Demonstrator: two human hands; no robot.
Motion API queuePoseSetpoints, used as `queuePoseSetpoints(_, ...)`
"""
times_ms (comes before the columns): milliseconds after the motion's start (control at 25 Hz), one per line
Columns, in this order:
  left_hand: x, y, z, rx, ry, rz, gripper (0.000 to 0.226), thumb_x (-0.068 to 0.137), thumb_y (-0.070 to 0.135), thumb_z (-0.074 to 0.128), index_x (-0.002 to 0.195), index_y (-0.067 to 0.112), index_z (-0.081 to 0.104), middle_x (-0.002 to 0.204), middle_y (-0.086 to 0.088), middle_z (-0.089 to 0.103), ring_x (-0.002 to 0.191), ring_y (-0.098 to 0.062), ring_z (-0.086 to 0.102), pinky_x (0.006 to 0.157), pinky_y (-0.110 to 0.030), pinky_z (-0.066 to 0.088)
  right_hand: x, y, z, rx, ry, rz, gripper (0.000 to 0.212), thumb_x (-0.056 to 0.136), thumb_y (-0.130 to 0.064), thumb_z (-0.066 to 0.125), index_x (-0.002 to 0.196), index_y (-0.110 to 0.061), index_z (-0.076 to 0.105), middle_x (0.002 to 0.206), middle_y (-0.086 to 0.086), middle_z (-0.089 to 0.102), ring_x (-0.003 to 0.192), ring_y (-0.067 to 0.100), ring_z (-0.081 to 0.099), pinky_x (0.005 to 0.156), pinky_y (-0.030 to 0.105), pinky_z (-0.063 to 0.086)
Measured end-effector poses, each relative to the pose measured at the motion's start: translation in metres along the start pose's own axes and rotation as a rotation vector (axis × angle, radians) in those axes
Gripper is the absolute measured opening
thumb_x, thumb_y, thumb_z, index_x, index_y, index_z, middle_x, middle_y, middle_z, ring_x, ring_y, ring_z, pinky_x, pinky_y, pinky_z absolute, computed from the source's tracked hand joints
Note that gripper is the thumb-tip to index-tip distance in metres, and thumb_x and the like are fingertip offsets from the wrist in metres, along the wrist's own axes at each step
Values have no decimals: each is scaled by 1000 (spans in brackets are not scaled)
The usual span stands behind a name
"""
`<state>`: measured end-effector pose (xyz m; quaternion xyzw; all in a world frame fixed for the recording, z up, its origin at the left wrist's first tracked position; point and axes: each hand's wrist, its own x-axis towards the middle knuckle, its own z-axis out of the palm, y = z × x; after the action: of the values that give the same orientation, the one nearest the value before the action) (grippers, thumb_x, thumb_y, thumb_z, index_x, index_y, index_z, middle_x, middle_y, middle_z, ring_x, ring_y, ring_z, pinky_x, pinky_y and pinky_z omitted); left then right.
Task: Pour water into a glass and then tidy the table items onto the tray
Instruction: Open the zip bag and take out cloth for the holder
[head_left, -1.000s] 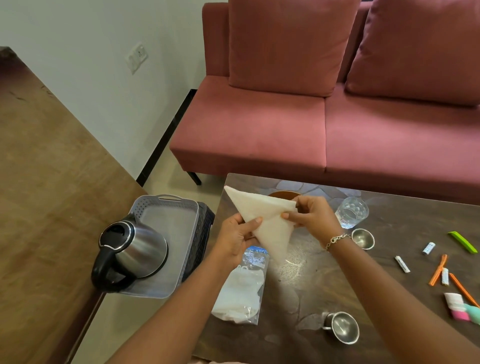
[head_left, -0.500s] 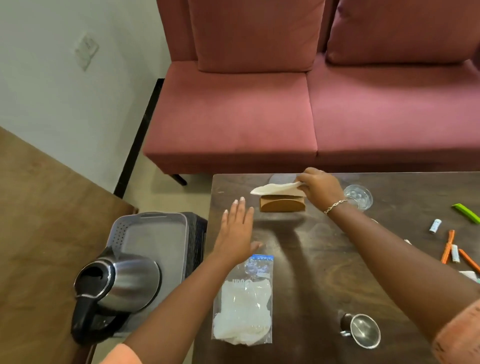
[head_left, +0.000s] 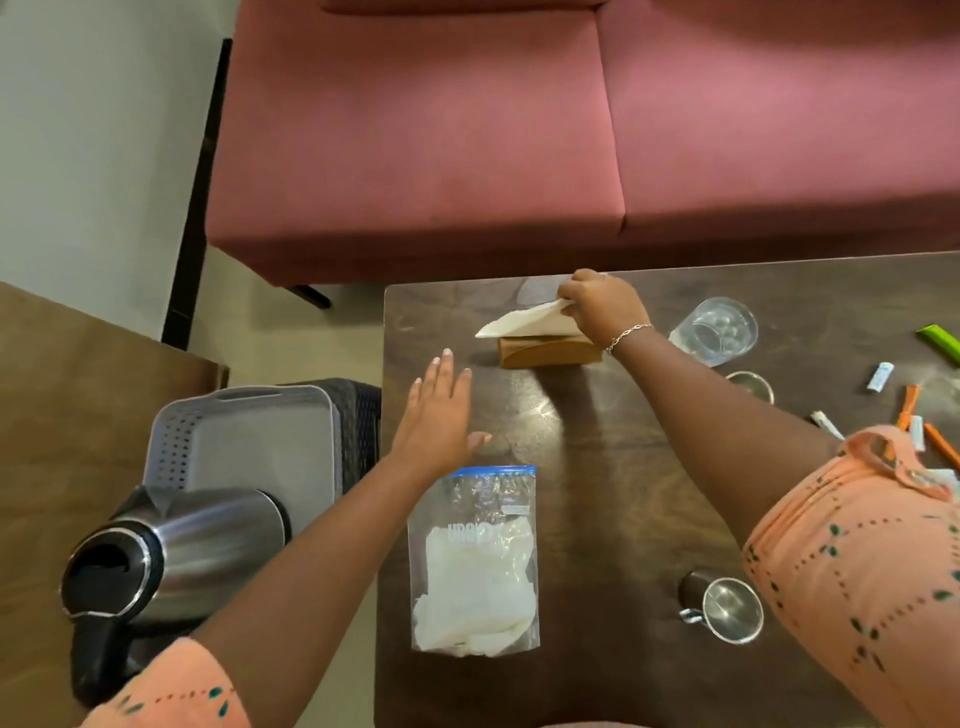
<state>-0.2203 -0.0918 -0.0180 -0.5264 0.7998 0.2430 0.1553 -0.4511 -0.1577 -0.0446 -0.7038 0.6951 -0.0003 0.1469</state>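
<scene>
The right hand (head_left: 605, 306) pinches a folded napkin (head_left: 524, 323) over its brown holder (head_left: 548, 353), likely to slot it in; the left hand (head_left: 439, 415) hovers flat and empty.

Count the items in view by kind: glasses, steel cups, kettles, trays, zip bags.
Glass: 1
Steel cups: 2, the far one partly hidden
Kettle: 1
Tray: 1
Zip bag: 1
Total: 6
</scene>
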Motion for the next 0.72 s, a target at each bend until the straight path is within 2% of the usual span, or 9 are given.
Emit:
queuePoseSetpoints(160,4,-1,9,-27,-16,5,81,88,37,55,147,10,6,156,-16,-10,145,-28,-8,119,-41,4,6,2,15,4,-67,3,21,86,-10,55,105,-6,61,108,16,58,101,37,56,74,39,45)
queuePoseSetpoints(320,2,10,11,-10,-6,15,82,88,38,55,147,10,5,156,-15,-10,145,-27,-8,119,-40,4,0,1,9,34,-106,21,27,87,-13,56,113,-4,58,118,17,54,108,37,52,84,40,45)
queuePoseSetpoints(520,-10,37,8,-27,37,34,80,89,38,54,147,10,7,157,-14,-8,145,-26,-7,119,-40,4,-40,11,-10,114,25,48,33,88,-15,56,119,-4,55,124,16,51,108,38,50,87,43,45)
queuePoseSetpoints(720,-28,76,20,-40,18,59,79,89,38,54,147,10,9,157,-14,-6,145,-26,-5,119,-40,5,-111,42,-12,171,158,65,30,82,-11,62,111,-3,59,118,17,56,100,40,55,81,45,49)
